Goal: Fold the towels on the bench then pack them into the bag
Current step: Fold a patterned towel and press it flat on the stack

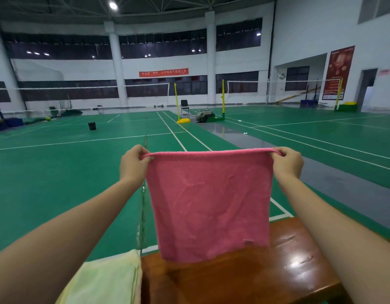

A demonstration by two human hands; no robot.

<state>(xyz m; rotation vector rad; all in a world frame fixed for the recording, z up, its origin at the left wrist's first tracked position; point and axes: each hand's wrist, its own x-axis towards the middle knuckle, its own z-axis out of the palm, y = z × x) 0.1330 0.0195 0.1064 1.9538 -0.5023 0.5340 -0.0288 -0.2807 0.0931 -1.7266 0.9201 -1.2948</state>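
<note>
Both hands [132, 165] [288, 163]: pinch grip, pink towel [211, 200]

Wall banner [163, 72] lettering unreadable

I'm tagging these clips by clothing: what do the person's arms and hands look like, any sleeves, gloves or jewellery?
The left forearm and right forearm are bare as far as the frame shows; no sleeve is in view. The left hand and right hand wear no gloves, and no ring, watch or bracelet shows.

One pink towel [209, 205], one green towel [106, 279] (two altogether), one bench [255, 279], two hands [132, 164] [288, 162].
</note>
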